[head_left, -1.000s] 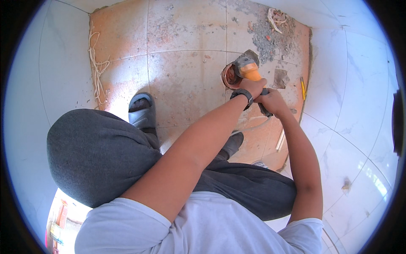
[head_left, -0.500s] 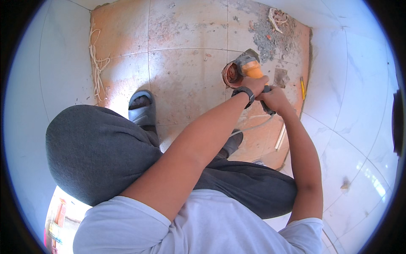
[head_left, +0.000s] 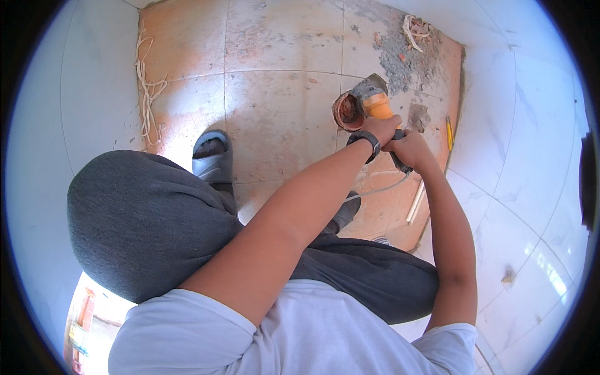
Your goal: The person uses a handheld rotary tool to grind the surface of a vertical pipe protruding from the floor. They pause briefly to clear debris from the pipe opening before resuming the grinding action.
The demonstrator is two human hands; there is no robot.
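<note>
An angle grinder (head_left: 377, 107) with a yellow-orange body and a grey head rests close against the right rim of a round hole (head_left: 345, 114) in the floor tiles. My left hand (head_left: 382, 127), below a dark wristwatch (head_left: 370, 141), is wrapped round the yellow body. Just behind it, my right hand (head_left: 410, 149) grips the dark rear handle. A pale cord (head_left: 382, 189) runs from the handle's end toward my foot. The grinder's guard hides most of its disc, so I cannot tell whether the disc touches the rim.
Grey rubble (head_left: 409, 65) lies beyond the grinder, with a pale strip bundle (head_left: 414, 32) at the far right. White cord (head_left: 149, 94) runs along the left wall. A yellow tool (head_left: 449, 134) and white sticks (head_left: 417, 201) lie by the right wall. My sandalled foot (head_left: 213, 164) stands left.
The whole view has shifted slightly. Both hands keep their grip on the angle grinder, which stays beside the hole; more of the cord shows behind its handle.
</note>
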